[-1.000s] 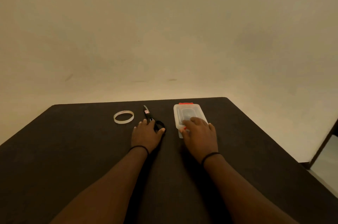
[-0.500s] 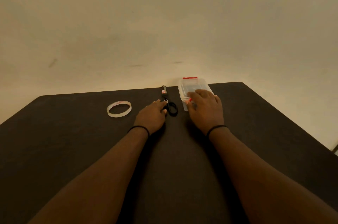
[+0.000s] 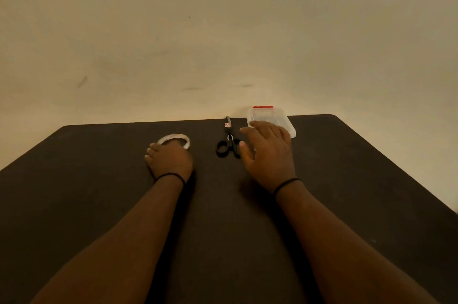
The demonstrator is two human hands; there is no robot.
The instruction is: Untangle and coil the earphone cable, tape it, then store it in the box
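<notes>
Fingers of the left hand [image 3: 169,158] are curled down over the near rim of the tape roll [image 3: 174,140], which lies flat toward the far edge of the counter [image 3: 99,204], left of centre. They seem to be gripping the ring, though the back of the hand hides the contact, so I would not swear to more than a touch. Reaching for the tape makes sense only if a coil is ready to be bound, yet no earphone cable shows anywhere on the counter; it may already be inside the box, or simply lost against the dark surface.

Next along the far edge lie the scissors [image 3: 228,141], blades closed and pointing away, black handles toward the person, placed within easy reach of either hand for cutting tape.

Just right of the handles, the right hand [image 3: 269,152] hovers with its fingers [image 3: 262,127] spread and straight, holding nothing. Its fingertips overlap the near end of the box [image 3: 285,120], a clear plastic case with a red latch at its far end and the lid apparently down, set close to the far right corner. I judge the hand is placed to steady or open the box, but whether it actually touches the lid is unclear.
</notes>
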